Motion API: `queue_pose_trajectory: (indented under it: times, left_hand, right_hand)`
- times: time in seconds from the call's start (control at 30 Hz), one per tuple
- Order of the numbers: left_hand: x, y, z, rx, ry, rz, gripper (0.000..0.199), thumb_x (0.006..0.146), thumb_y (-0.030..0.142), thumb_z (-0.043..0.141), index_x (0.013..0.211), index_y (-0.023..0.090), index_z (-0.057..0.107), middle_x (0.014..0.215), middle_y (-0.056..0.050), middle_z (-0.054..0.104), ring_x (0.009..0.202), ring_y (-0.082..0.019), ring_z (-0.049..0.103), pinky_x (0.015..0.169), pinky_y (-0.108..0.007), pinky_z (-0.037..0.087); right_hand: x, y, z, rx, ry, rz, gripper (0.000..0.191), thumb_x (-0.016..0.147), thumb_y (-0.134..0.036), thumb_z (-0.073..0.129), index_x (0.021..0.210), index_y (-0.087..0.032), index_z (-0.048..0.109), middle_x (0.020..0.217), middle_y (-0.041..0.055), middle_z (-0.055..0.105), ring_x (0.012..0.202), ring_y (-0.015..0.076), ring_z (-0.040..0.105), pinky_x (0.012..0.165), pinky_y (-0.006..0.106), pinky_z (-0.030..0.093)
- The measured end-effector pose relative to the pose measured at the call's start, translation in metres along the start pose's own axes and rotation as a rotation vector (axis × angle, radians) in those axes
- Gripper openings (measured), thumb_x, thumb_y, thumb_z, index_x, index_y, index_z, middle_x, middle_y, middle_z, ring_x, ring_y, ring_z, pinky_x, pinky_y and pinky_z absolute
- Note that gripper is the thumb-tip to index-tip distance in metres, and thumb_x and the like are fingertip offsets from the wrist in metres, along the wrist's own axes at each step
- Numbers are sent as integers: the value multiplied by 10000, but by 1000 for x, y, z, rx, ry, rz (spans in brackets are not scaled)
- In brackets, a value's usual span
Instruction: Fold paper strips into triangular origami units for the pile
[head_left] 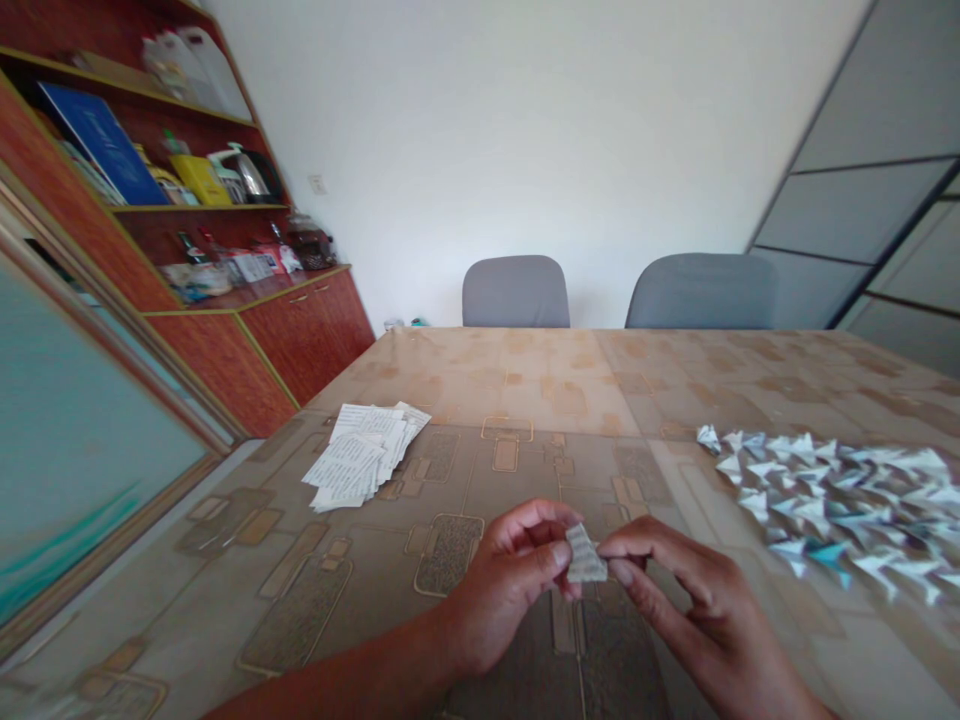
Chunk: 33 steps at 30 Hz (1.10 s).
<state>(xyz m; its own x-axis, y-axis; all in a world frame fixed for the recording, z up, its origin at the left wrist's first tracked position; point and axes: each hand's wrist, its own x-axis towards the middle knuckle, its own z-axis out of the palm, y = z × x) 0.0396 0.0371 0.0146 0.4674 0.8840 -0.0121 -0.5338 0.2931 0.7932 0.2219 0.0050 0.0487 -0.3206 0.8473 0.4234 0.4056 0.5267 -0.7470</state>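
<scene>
A small folded piece of printed paper (585, 556) is held up over the near part of the table. My left hand (517, 565) pinches its left edge between thumb and fingers. On the other side, the thumb and index finger of my right hand (679, 590) close on the paper's right corner. To the left lies a loose pile of printed paper sheets (367, 455). Many small folded paper figures (832, 500) stand in rows at the right, some with blue parts.
A patterned cloth covers the table (480, 375). Two grey chairs (516, 290) stand at its far side, before a white wall. A reddish wooden cabinet (300, 335) with bottles, a kettle (251, 175) and boxes is at the left.
</scene>
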Motion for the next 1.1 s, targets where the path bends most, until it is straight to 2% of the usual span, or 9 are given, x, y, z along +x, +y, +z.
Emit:
queue_pose_trajectory:
  times: [0.1,0.23,0.37,0.53,0.73,0.97,1.1]
  left_hand:
    - [-1,1,1,122,69,30,195,752,275,764,857,127,692,688,-15,634,585,-96,569,575,-211,449]
    - [-3,5,6,241,137,47,211,734,288,773,756,112,659,623,2,617,538,-84,551,547,-197,435]
    - [-5,9,10,284,125,39,214,772,302,732,776,105,650,610,-8,629,549,-100,579,562,-204,445]
    - [-6,12,10,319,114,17,228,795,321,697,805,98,653,596,-20,638,557,-112,590,581,-217,455]
    - [-3,15,11,392,139,-5,212,749,310,706,753,109,640,578,1,609,516,-93,557,536,-198,437]
    - [-3,15,11,454,133,16,157,742,269,689,751,120,641,606,11,601,527,-90,563,534,-195,444]
    - [-4,18,13,463,112,7,152,764,267,672,768,117,654,631,1,613,555,-95,573,559,-202,453]
  right_hand:
    - [0,-4,-2,13,-41,42,152,951,-214,482,887,-239,618,810,4,656,748,157,630,656,250,483]
    - [1,-3,0,-3,-42,70,113,923,-265,545,860,-234,634,752,-3,619,710,159,586,633,253,447]
    - [3,5,3,76,-60,178,193,936,-286,519,803,-233,650,728,-3,625,677,156,574,631,260,430]
    - [3,9,3,235,-80,291,250,932,-392,501,793,-229,631,738,6,641,712,181,596,661,283,451]
    - [4,7,2,245,-58,385,407,925,-509,466,670,-212,573,631,-15,503,606,150,487,552,245,388]
    - [3,16,7,260,-114,377,306,863,-485,573,759,-203,633,677,5,572,649,165,527,600,265,410]
    - [0,21,11,329,-136,429,291,846,-479,590,762,-202,621,682,10,586,651,168,540,611,275,424]
